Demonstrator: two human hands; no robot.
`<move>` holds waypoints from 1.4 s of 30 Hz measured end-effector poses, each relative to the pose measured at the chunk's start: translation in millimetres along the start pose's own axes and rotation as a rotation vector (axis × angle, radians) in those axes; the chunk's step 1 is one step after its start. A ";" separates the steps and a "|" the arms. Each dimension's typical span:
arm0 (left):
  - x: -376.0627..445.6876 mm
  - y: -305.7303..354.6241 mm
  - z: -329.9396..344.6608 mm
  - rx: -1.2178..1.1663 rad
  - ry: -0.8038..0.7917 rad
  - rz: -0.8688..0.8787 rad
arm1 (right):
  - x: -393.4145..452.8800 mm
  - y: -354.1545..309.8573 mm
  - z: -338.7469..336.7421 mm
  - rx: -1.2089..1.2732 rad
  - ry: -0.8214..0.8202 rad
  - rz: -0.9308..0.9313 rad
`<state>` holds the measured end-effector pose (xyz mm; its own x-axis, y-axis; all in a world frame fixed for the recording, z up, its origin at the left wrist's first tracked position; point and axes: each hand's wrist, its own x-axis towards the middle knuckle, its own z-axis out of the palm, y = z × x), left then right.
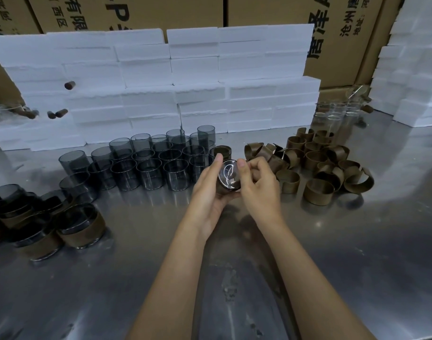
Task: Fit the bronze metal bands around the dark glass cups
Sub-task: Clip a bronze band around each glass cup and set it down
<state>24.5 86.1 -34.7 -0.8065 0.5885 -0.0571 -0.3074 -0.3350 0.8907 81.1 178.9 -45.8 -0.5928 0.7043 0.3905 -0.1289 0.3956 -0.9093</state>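
Cardboard cartons (pixel 126 13) tower behind you, white foam blocks (pixel 185 77) walled before them on the shiny steel tabletop (pixel 141 253). Bare dark glass cups (pixel 148 165) crowd centre-left, banded cups (pixel 80 224) lower left, loose bronze bands (pixel 317 165) right. Your left hand (pixel 207 190) cradles one cup (pixel 229 177), bottom facing you, while your right hand (pixel 257 182) pinches its rim.

Factory packing area is indicated: printed cardboard cartons (pixel 342 40) and foam blocks (pixel 146 69) stacked behind steel table (pixel 357 241), top of frame.
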 end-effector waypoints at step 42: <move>3.8 -11.1 -2.2 0.392 0.088 0.158 | 5.1 -23.5 -8.9 0.464 0.017 0.302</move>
<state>23.7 90.4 -45.8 -0.8733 0.4820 0.0710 0.0252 -0.1010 0.9946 88.2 178.5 -21.2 -0.6458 0.7569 0.1008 -0.2939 -0.1245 -0.9477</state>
